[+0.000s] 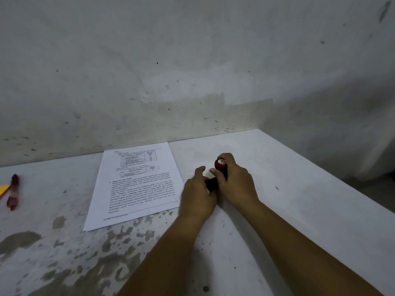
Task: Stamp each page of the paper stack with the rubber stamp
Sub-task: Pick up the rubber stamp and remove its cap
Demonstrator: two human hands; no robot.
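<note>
Both my hands meet beside the paper stack (136, 184) near the table's (299, 210) right edge: right hand (234, 184) grips the rubber stamp (220, 165) upright, left hand (197, 195) curls round something dark at its base, probably steadying it for inking.

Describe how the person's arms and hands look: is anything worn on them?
Both forearms are bare as far as the picture shows; no sleeve reaches into view. The left hand and the right hand wear no gloves, and no watch, bracelet or ring can be seen. No markings show on them.
</note>
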